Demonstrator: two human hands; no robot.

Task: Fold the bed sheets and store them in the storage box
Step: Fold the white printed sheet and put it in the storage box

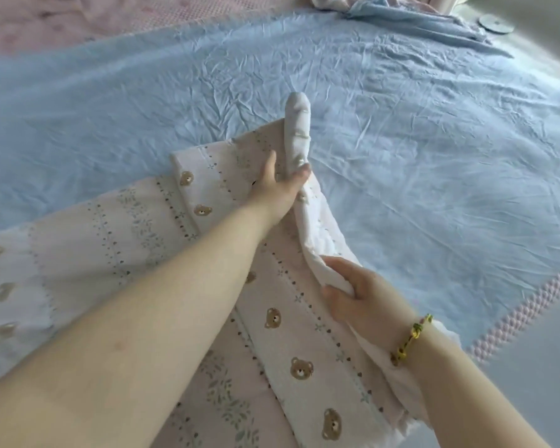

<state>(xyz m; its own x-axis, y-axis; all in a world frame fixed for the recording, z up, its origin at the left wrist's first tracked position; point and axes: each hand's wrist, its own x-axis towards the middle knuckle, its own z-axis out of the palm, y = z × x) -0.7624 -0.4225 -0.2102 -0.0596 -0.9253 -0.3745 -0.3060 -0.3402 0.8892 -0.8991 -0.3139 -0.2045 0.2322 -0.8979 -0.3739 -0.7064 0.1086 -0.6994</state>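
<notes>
One bear-print sheet [288, 350] lies part-folded at 6 o'clock on the bed [514, 315], over one spread blue sheet [401, 140]. Two hands hold its raised white edge: the left hand [282, 185] at centre, fingers [303, 173] curled round it, and the right hand [359, 295] clenching it at 5 o'clock. One crumpled blue cloth [417, 24] sits at 1 o'clock.

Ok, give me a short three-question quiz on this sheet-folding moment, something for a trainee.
1. True or false: the bear-print sheet lies on a blue sheet.
2. Which wrist wears the bracelet? A: left. B: right.
3. What do the left hand and right hand grip?

Key: 1 true. 2 B. 3 the bear-print sheet's bunched edge.
</notes>
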